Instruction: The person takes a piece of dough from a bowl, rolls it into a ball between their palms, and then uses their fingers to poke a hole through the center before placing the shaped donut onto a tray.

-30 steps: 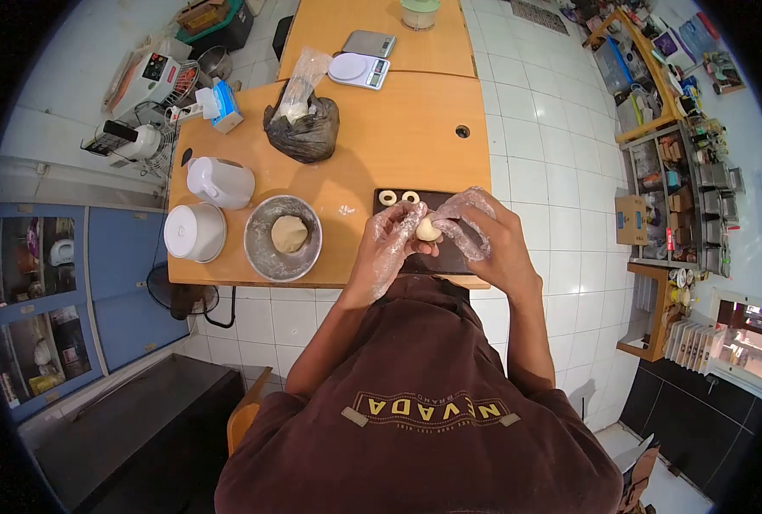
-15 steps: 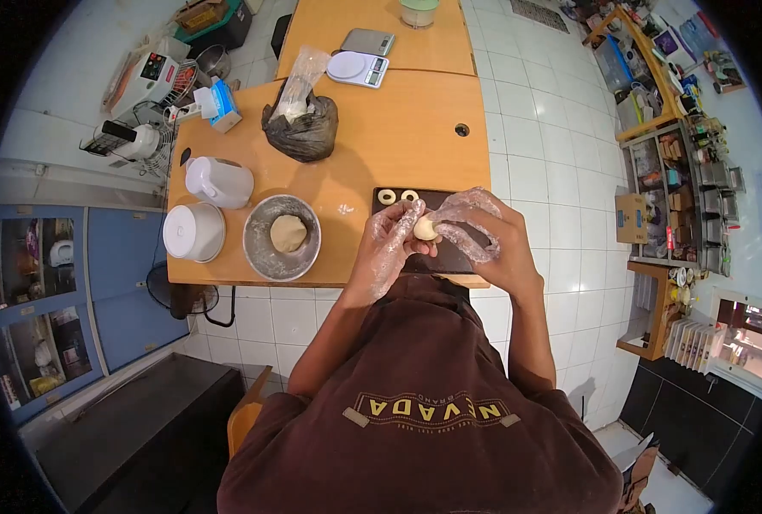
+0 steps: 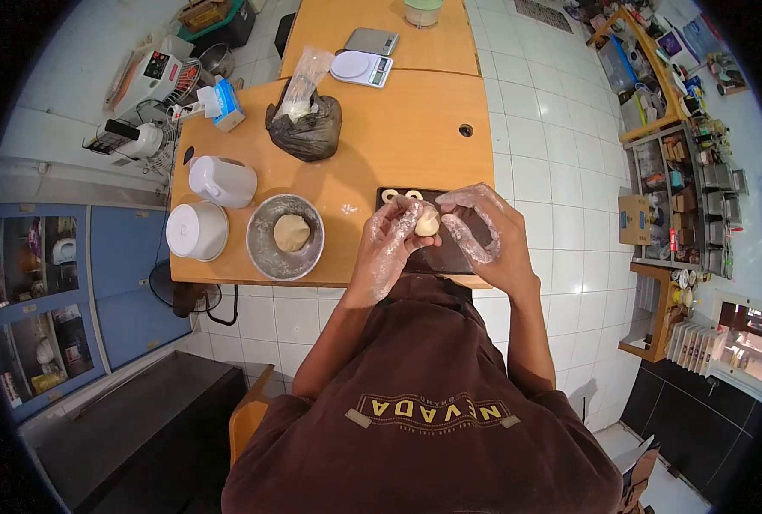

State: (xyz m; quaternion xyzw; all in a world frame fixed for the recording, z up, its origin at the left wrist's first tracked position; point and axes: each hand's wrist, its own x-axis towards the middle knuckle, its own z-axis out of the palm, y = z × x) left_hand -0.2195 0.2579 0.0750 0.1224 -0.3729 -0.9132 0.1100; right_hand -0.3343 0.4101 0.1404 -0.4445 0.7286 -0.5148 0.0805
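Observation:
A small pale ball of dough (image 3: 427, 224) rests in the fingers of my left hand (image 3: 388, 244), which is dusted with flour. To its right, my floury right hand (image 3: 490, 230) is curved with thumb and fingers apart, its fingertips close to the dough but holding nothing. Beneath both hands lies a dark baking tray (image 3: 437, 257), partly hidden by them. Two dough rings (image 3: 389, 196) show at the tray's far edge. A larger lump of dough (image 3: 291, 232) sits in a metal bowl (image 3: 261, 257) to the left.
White lidded tub (image 3: 197, 231) and white jug (image 3: 223, 182) stand left of the bowl. Farther back on the wooden table (image 3: 415, 111) are a black plastic bag (image 3: 308, 133), a white kitchen scale (image 3: 360, 68) and a grey scale (image 3: 372, 41). Flour marks the tabletop beside the tray.
My right hand's fingers have come off the dough ball and spread apart. The ball stays in my left hand, now more exposed. The whole view has shifted slightly.

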